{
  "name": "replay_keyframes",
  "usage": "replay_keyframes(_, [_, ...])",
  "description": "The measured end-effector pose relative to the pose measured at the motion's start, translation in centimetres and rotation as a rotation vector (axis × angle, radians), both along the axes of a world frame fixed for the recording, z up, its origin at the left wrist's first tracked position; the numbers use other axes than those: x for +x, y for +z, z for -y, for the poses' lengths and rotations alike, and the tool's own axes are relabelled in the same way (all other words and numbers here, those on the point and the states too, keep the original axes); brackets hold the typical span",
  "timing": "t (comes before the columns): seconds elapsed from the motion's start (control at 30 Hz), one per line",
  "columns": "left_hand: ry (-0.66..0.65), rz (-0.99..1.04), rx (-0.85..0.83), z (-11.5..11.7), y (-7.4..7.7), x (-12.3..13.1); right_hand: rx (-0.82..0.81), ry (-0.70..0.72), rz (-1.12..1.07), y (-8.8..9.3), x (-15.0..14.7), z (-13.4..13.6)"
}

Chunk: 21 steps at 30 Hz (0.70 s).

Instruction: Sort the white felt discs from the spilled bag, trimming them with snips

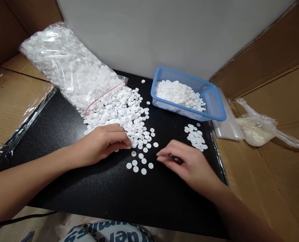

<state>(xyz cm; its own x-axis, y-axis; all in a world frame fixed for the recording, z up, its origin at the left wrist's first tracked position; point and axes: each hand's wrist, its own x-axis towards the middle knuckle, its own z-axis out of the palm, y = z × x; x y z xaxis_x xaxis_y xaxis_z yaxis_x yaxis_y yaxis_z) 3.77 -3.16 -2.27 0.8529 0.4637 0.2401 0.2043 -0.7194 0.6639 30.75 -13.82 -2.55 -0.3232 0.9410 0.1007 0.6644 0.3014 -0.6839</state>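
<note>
The left hand (106, 141) rests at the near side of a heap of white discs (124, 111), its fingers bent, the tips down among the discs; whether they pinch one cannot be told. The right hand (183, 158) is nearer the table's right edge, thumb and forefinger almost meeting just beside the loose discs (143, 161) in front of the heap. Something dark shows inside its curled fingers, too hidden to name, and whether they grip it is unclear.

The heap spreads from a clear bag (61, 64) lying over the left edge of the black table (89, 195). A blue basket (189, 114), partly filled with discs, stands at the far right corner; a small cluster of discs (196, 137) lies near the right edge. Both forearms are cut off by the frame, as is lettered cloth (109, 232) below the near edge.
</note>
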Motion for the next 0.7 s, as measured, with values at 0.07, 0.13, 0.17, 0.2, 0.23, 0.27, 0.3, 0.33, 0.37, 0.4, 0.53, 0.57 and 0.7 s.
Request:
replay_keyframes(0.07, [0.036,0.006,-0.005,0.1,-0.2,0.0,0.033,-0.144,0.108,0.4,1.0,-0.4])
replay_keyframes(0.13, [0.019,-0.021,0.005,0.3,-0.3,0.1,0.022,-0.182,0.167,0.6,1.8,-0.6])
replay_keyframes(0.17, [0.000,-0.044,0.014,0.5,-0.4,0.2,0.009,-0.181,0.176,0.6,2.1,-0.7])
replay_keyframes(0.2, [-0.021,-0.073,0.024,0.7,-0.4,0.4,-0.001,-0.183,0.186,0.5,2.3,-0.7])
replay_keyframes(0.23, [-0.041,-0.101,0.038,1.0,-0.4,0.6,-0.006,-0.194,0.202,0.3,2.4,-0.6])
replay_keyframes(0.27, [-0.060,-0.127,0.053,1.2,-0.4,0.8,-0.002,-0.214,0.227,0.1,2.5,-0.6])
replay_keyframes(0.3, [-0.075,-0.149,0.068,1.4,-0.4,1.0,0.007,-0.243,0.261,-0.3,2.7,-0.5])
replay_keyframes(0.33, [-0.085,-0.164,0.079,1.6,-0.4,1.1,0.018,-0.278,0.300,-0.7,2.8,-0.5])
replay_keyframes(0.37, [-0.091,-0.171,0.089,1.7,-0.5,1.2,0.027,-0.313,0.344,-1.1,2.9,-0.5])
replay_keyframes(0.4, [-0.093,-0.180,0.094,1.9,-0.5,1.3,0.035,-0.343,0.392,-1.5,3.0,-0.5])
replay_keyframes(0.53, [-0.102,-0.201,0.097,2.1,-0.7,1.4,0.115,-0.378,0.591,-2.1,3.1,-0.6])
replay_keyframes(0.57, [-0.106,-0.199,0.097,2.2,-0.7,1.4,0.155,-0.376,0.634,-1.9,3.0,-0.6])
replay_keyframes(0.7, [-0.127,-0.183,0.101,2.9,-0.8,1.6,0.271,-0.264,0.502,-0.6,1.3,-0.5])
